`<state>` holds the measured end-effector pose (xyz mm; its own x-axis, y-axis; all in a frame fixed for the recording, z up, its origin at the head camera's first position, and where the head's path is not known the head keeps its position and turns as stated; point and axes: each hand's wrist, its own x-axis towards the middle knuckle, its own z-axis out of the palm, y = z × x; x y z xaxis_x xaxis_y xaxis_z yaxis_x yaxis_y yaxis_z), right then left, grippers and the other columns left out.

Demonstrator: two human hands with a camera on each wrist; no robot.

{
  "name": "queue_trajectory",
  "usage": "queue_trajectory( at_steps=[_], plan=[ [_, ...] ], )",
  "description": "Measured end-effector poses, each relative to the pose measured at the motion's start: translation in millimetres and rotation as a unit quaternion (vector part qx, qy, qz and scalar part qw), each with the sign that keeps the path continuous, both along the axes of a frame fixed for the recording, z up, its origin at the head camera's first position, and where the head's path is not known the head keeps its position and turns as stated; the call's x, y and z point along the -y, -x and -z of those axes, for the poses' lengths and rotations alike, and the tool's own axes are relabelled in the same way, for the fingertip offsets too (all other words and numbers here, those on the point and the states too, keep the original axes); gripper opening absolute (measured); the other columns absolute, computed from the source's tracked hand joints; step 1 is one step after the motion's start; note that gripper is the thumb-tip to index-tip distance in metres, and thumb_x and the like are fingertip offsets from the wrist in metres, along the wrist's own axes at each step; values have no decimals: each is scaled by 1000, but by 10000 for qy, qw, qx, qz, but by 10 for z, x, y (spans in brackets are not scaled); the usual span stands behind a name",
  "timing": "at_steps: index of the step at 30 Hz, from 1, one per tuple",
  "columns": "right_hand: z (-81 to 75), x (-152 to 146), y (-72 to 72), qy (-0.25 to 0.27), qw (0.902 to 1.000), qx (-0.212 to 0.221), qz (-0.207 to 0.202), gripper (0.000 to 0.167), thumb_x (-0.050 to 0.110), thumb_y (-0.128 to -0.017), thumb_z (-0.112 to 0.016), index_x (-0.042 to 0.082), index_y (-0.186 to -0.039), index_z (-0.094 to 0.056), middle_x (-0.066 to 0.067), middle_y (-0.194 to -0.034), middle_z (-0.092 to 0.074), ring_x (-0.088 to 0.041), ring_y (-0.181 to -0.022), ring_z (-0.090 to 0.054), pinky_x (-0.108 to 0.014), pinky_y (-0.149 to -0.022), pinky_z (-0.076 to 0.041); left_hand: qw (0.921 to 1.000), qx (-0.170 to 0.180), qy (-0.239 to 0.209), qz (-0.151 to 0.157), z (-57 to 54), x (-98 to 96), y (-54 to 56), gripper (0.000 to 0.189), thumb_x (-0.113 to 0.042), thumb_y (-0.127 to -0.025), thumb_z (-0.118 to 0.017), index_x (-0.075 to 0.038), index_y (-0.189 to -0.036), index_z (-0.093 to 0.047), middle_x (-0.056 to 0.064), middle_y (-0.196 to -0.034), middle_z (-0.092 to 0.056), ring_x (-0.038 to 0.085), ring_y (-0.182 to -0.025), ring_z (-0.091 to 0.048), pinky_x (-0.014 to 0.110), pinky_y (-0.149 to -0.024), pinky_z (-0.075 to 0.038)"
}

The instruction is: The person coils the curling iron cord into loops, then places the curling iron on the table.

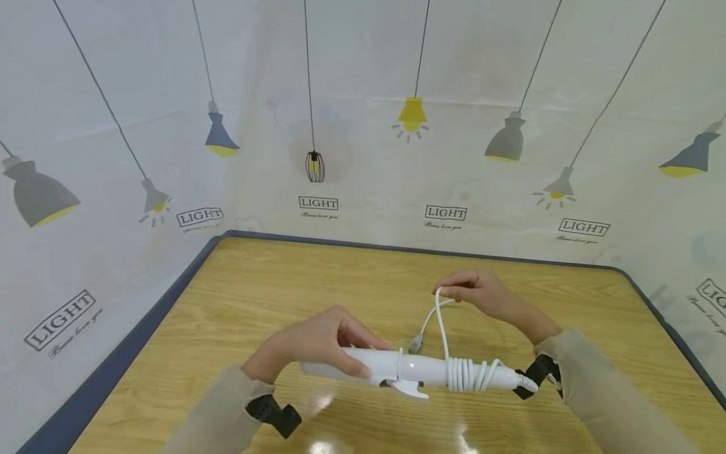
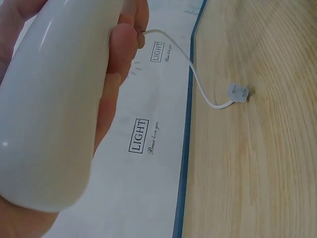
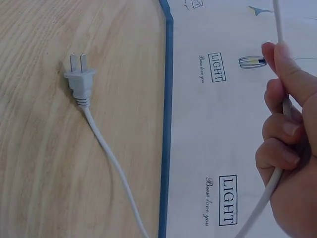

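Note:
My left hand grips a white curling iron by its thick barrel, thumb along the near side. The iron lies level above the table, its small lever turned toward me. White cord is wound in several turns around the handle at the right end. Thumb and fingers of my right hand pinch the loose stretch of cord, raised behind the handle. In the right wrist view, the cord runs through the curled fingers of that hand. A two-pin plug is at the cord's free end.
The wooden table has a dark blue edge along its back and sides. White sheeting printed with lamps and the word LIGHT stands around it. A black strap sits on each wrist.

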<state>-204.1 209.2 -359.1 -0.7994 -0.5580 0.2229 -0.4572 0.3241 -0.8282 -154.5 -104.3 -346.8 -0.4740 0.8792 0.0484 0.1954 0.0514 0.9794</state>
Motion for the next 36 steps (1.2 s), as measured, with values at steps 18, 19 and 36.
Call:
queue_trajectory(
  at_steps=[18,19,36],
  plan=[
    [-476,-119,-265,-434,9971,-602,-153,7,4,-82,-67,8,-85,-72,1,-71,-57,-5,-50,-38,-25,-45,-38,9539,-1195,1844,-2044,157,-112,18,37,-25,-71,-77,-15,-106,-71,2,-82,-68,10,-64,-60,28,-54,-49],
    [-493,-113,-301,-487,9966,-637,-171,7,5,-82,-67,9,-85,-72,2,-70,-56,-5,-50,-37,-25,-44,-37,9503,-1240,1845,-2179,161,-115,23,37,-26,-71,-77,-15,-107,-71,2,-82,-68,10,-63,-60,28,-54,-48],
    [-262,-18,-887,277,9941,-1011,-272,42,-11,-87,-52,4,-126,-56,3,-67,-46,-6,-50,-37,-20,-41,-36,9312,-39,194,-3639,-45,28,117,41,-21,-76,-76,-12,-115,-66,13,-90,-69,22,-75,-65,36,-61,-52]
  ],
)
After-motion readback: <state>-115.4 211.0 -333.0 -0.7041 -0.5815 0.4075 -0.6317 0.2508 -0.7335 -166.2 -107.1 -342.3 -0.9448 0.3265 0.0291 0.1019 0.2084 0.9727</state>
